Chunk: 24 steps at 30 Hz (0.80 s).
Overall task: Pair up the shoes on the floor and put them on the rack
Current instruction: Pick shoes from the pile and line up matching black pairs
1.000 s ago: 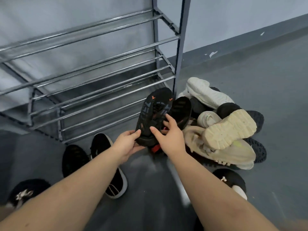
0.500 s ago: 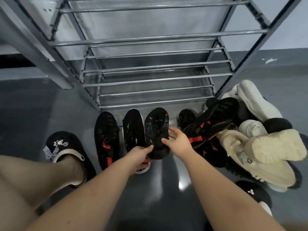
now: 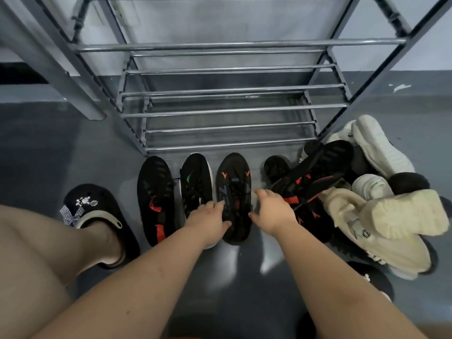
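A black shoe with orange marks (image 3: 234, 189) stands upright on the floor in front of the metal shoe rack (image 3: 232, 109), whose shelves hold nothing. My left hand (image 3: 208, 220) pinches its left side near the heel with thumb and fingers. My right hand (image 3: 271, 211) hovers at its right side, fingers spread, the thumb just at the shoe's edge. Left of it stand a black shoe with a green mark and white sole (image 3: 195, 184) and a black shoe with red marks (image 3: 156, 199), side by side.
A pile of shoes lies at the right: black shoes with red marks (image 3: 315, 182), cream chunky shoes (image 3: 391, 216), white shoes (image 3: 381, 148). My left foot wears a black clog (image 3: 97, 211); another black clog (image 3: 374, 282) shows at lower right. Grey wall stands behind the rack.
The orange-marked shoe came out of the pile, sole up, and now stands on the floor beside the other two black shoes. My right hand has loosened from it. The view has turned toward the rack.
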Each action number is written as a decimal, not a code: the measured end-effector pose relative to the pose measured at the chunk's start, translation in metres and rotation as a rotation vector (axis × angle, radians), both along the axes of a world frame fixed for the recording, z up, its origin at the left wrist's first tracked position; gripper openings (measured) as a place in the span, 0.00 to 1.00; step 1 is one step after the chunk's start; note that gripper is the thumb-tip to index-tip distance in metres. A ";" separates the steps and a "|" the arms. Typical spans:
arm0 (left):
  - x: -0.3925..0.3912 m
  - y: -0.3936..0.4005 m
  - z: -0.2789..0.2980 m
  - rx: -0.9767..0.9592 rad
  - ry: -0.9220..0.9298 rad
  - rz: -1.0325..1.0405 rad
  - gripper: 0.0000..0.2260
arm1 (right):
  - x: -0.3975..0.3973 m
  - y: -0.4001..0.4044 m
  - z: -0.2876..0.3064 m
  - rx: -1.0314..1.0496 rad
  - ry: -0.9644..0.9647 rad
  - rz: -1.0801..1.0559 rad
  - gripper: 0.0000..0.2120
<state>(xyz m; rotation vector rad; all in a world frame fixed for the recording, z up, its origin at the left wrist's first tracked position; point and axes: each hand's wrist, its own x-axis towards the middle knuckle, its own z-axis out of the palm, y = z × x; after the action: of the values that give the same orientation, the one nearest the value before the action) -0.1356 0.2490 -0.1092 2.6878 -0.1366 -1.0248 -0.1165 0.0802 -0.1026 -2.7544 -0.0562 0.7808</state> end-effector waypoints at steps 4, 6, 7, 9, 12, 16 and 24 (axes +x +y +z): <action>-0.007 -0.018 0.011 0.015 -0.065 -0.137 0.29 | -0.011 -0.017 0.006 -0.092 -0.114 0.027 0.28; -0.010 -0.027 0.018 0.028 -0.091 -0.206 0.29 | -0.016 -0.029 0.009 -0.117 -0.149 0.007 0.28; -0.010 -0.032 0.022 0.032 -0.103 -0.239 0.29 | -0.019 -0.037 0.011 -0.133 -0.163 0.000 0.29; -0.010 -0.043 0.029 0.039 -0.143 -0.300 0.29 | -0.025 -0.054 0.015 -0.175 -0.194 -0.011 0.29; -0.004 -0.062 0.037 0.035 -0.186 -0.354 0.28 | -0.032 -0.085 0.023 -0.242 -0.229 -0.037 0.28; 0.003 -0.097 0.049 0.012 -0.226 -0.438 0.29 | -0.036 -0.126 0.032 -0.307 -0.274 -0.082 0.28; 0.022 -0.177 0.070 0.054 -0.322 -0.697 0.30 | -0.060 -0.210 0.038 -0.302 -0.397 -0.371 0.32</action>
<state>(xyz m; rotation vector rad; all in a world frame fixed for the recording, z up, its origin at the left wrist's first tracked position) -0.1133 0.0719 -0.0394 2.8855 -1.1840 -0.7278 -0.1764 -0.1296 -0.0651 -3.0221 0.5173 0.1491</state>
